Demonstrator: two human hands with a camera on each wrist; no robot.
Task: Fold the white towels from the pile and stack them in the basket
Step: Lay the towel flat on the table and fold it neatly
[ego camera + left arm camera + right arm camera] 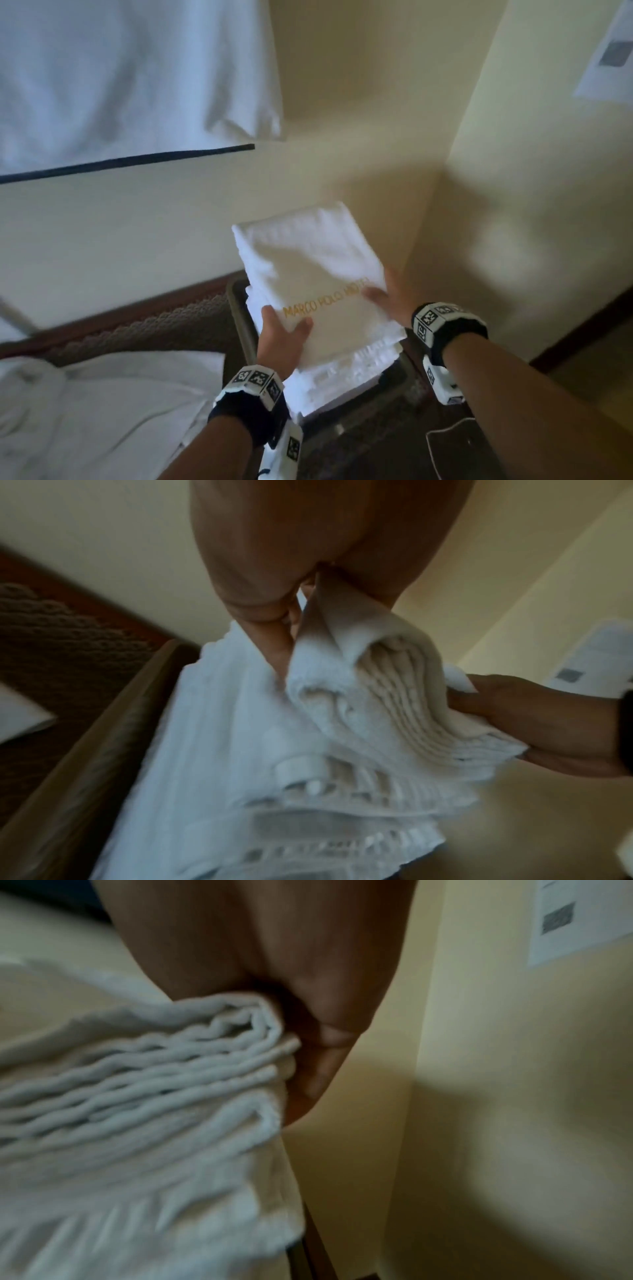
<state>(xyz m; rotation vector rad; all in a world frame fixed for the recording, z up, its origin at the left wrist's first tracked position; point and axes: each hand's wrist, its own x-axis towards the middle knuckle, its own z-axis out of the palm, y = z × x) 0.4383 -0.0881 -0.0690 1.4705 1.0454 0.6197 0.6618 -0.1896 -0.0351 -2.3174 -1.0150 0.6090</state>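
I'm stacking: both hands, left (279,337) and right (388,296), clamp the folded towel (308,270) over the basket (239,318) stack; next, lower squarely and let go.

place: hotel guest room | evidence: folded white towel (308,274) stitched in gold "MARCO POLO" (last word blurred) | bed with white sheets (113,404) and dark wooden headboard (144,329) | cream walls (342,120) | printed notice (613,51) with a code square taped up

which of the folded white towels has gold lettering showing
The top folded towel, gripped by the left hand and right hand. The stacked towels beneath it show none.
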